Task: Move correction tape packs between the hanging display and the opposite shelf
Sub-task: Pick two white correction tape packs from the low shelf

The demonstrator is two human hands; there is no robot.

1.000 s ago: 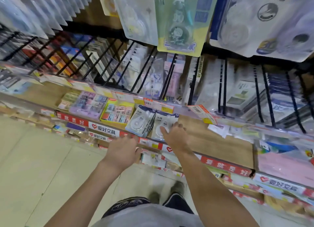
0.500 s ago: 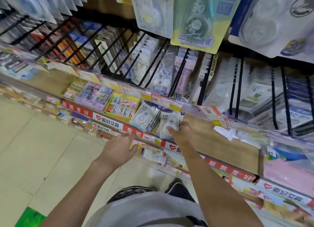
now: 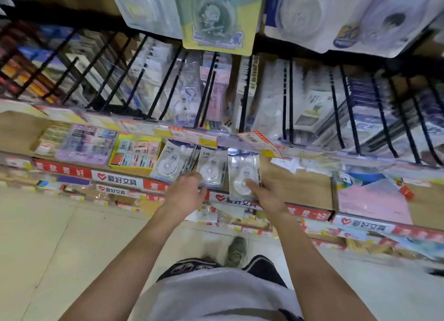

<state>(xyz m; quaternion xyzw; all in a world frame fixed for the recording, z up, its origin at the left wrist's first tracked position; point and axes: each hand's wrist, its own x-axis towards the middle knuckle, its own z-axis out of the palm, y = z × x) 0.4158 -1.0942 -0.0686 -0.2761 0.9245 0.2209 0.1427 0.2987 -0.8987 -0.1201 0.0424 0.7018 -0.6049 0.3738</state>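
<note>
My right hand [image 3: 265, 195] has lifted 1 correction tape pack [image 3: 243, 174] off the shelf edge [image 3: 230, 198], pinching its bottom; light, slick, bendy plastic. Left hand [image 3: 186, 192] touches the next pack [image 3: 211, 168], loosely curled.

Stationery shop aisle, seen from above. Pale tiled floor [image 3: 60, 243], dark grout lines, filling lower left. Wooden shelf [image 3: 300, 188] running across frame, red-and-white price strip [image 3: 117, 180] with Chinese lettering along front edge. Black wire dividers [image 3: 165, 85] standing in rows on tier above, packed with blurred stationery. Yellow tray [image 3: 137, 151] of small boxed goods on shelf at left, purple box [image 3: 89, 144] beside it. Pink sheet [image 3: 372, 203] lying at right. Lower shelves partly visible beneath. Lighting even, soft.
</note>
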